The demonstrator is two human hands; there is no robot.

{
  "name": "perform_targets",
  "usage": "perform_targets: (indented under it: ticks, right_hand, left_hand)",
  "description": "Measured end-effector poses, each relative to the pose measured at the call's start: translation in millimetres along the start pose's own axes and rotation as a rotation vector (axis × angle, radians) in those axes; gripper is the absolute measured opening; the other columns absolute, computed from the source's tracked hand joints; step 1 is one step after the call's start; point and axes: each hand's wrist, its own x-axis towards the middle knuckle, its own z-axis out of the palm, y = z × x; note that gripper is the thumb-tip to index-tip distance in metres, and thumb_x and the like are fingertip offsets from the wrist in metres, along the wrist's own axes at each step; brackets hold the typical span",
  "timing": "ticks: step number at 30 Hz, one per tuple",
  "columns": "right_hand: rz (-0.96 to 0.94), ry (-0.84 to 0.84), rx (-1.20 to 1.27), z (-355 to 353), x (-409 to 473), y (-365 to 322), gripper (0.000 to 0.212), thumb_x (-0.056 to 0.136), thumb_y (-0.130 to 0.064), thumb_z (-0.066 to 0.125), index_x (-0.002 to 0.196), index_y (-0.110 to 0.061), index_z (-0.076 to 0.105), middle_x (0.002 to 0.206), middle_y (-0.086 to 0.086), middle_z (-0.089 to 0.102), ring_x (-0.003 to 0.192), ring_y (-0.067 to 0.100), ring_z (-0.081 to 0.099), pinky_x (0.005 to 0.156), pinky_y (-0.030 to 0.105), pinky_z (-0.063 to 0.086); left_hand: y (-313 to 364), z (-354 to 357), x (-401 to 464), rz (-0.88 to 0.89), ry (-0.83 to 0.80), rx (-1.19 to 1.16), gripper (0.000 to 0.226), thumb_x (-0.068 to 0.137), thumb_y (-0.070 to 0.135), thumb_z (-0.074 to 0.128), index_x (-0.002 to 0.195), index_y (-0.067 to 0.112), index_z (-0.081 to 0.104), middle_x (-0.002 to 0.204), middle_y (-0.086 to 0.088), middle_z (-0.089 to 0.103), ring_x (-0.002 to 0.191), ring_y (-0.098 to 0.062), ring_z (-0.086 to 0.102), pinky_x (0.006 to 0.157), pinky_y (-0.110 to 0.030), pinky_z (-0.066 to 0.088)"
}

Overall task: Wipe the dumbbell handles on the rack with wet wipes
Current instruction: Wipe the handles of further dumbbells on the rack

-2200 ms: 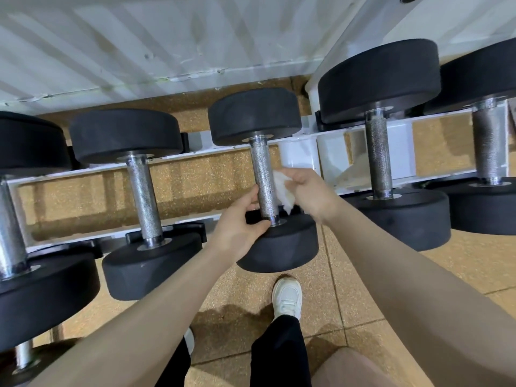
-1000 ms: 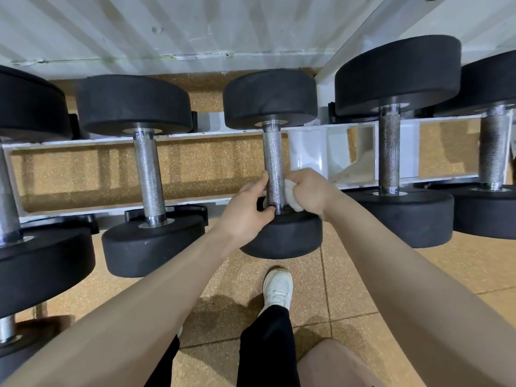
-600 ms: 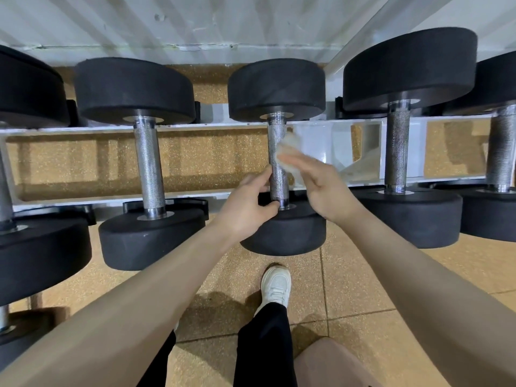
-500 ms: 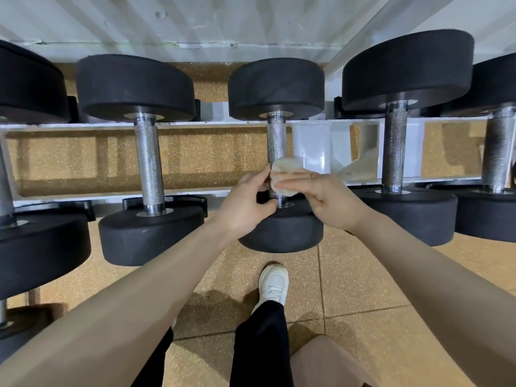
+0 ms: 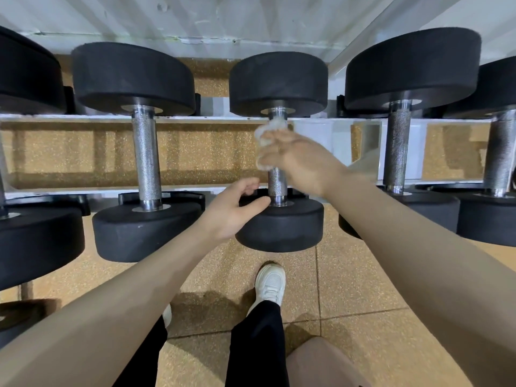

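A row of black dumbbells with knurled steel handles lies across a white rack [image 5: 83, 118]. My right hand [image 5: 300, 160] grips a white wet wipe [image 5: 266, 135] wrapped round the upper part of the middle dumbbell's handle [image 5: 277, 185]; hand and wipe are motion-blurred. My left hand [image 5: 233, 212] rests on the near black head [image 5: 282, 227] of that dumbbell, thumb lying beside the base of the handle, fingers loosely curled.
Neighbouring dumbbell handles stand to the left [image 5: 145, 155] and right [image 5: 398, 146], with a further one at the far right [image 5: 499, 152]. A white panelled wall [image 5: 195, 18] is behind the rack. My white shoe [image 5: 270, 283] stands on the tan speckled floor below the middle dumbbell.
My right hand has slid the wipe from the bottom of the middle handle up towards its top. My left hand stays at the handle's base, its thumb now lying lower.
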Motion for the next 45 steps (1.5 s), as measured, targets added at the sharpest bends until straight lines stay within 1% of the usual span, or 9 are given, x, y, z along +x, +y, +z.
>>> perform_targets:
  ticks: [5,8,13,22,26,31,36,39,45]
  right_hand:
    - [-0.107,-0.244,-0.034,3.9,-30.0,-9.6,0.036,0.086,-0.001,0.052,0.116,-0.017,0.065,0.137,0.005,0.051,0.133,0.023,0.038,0.107,0.039,0.032]
    - [-0.161,-0.145,-0.165,-9.6,-9.5,-4.4,0.030,0.096,-0.030,0.047,0.122,-0.022,0.059,0.145,-0.005,0.041,0.133,0.013,0.034,0.104,0.022,0.023]
    - [0.012,-0.037,-0.468,-17.2,30.2,-2.1,0.033,0.092,-0.009,0.048,0.124,-0.009,0.055,0.142,0.014,0.042,0.136,0.027,0.032,0.111,0.037,0.028]
    - [-0.185,-0.454,-0.529,-3.4,8.5,-35.9,0.024,0.092,-0.019,0.050,0.110,-0.014,0.064,0.113,0.009,0.060,0.119,0.031,0.047,0.099,0.041,0.043]
    - [-0.086,-0.349,-0.640,-13.7,27.4,-24.6,0.024,0.088,-0.007,0.052,0.107,-0.012,0.067,0.108,0.008,0.062,0.112,0.029,0.050,0.095,0.036,0.045]
    - [0.020,-0.183,-0.882,-26.2,37.7,-28.4,0.010,0.037,-0.016,0.066,0.042,-0.025,0.064,0.048,-0.008,0.060,0.063,0.011,0.064,0.066,0.020,0.051]
    - [-0.138,-0.402,-0.622,-4.8,19.2,-40.3,0.020,0.089,-0.010,0.050,0.100,-0.009,0.067,0.106,0.009,0.063,0.106,0.028,0.051,0.094,0.036,0.044]
    - [-0.158,-0.494,-0.365,-4.4,5.3,-40.3,0.024,0.092,-0.014,0.046,0.102,-0.013,0.067,0.105,0.007,0.063,0.106,0.027,0.052,0.092,0.040,0.046]
    - [0.529,0.235,0.765,-31.9,-29.2,-26.5,0.046,0.081,0.015,0.034,0.086,-0.014,0.070,0.075,0.001,0.063,0.060,-0.003,0.055,0.052,0.010,0.039]
  left_hand:
    - [-8.2,-8.2,-6.0,-0.085,-0.115,-0.057,0.081,0.079,0.051,0.057,0.147,0.027,0.020,0.148,0.005,0.032,0.134,-0.005,0.028,0.107,-0.022,0.021]
    - [-10.9,-6.9,-5.8,-0.120,-0.126,-0.008,0.089,0.074,0.056,0.059,0.148,0.030,0.016,0.148,0.004,0.031,0.121,-0.003,0.035,0.098,-0.021,0.027]
    - [-14.3,-8.6,-3.0,-0.097,-0.074,0.080,0.104,0.053,0.074,0.053,0.144,0.030,0.027,0.145,0.004,0.038,0.127,-0.007,0.038,0.101,-0.023,0.029]
    - [-7.9,-9.6,-3.7,-0.070,-0.033,0.120,0.083,0.075,0.045,0.070,0.144,0.017,0.031,0.145,0.002,0.040,0.127,-0.010,0.041,0.094,-0.018,0.031]
    - [-5.1,-13.9,-1.8,-0.063,-0.039,0.166,0.086,0.072,0.050,0.070,0.143,0.018,0.032,0.145,0.003,0.040,0.131,-0.013,0.039,0.102,-0.025,0.033]
    - [-4.2,-13.0,-2.3,-0.045,-0.035,0.162,0.080,0.074,0.048,0.069,0.141,0.021,0.035,0.144,0.005,0.040,0.130,-0.012,0.039,0.098,-0.022,0.032]
    - [-2.4,-13.9,-2.3,-0.056,-0.049,0.167,0.079,0.074,0.045,0.071,0.140,0.018,0.037,0.142,0.003,0.043,0.128,-0.012,0.042,0.097,-0.021,0.033]
    - [-0.5,-14.8,-0.8,-0.063,-0.063,0.176,0.080,0.072,0.044,0.074,0.138,0.016,0.039,0.140,0.000,0.046,0.125,-0.014,0.045,0.100,-0.025,0.036]
    - [21.4,-26.7,9.0,-0.072,-0.196,0.291,0.107,0.066,0.046,0.077,0.149,0.025,0.012,0.156,0.001,0.019,0.141,-0.019,0.023,0.114,-0.037,0.024]
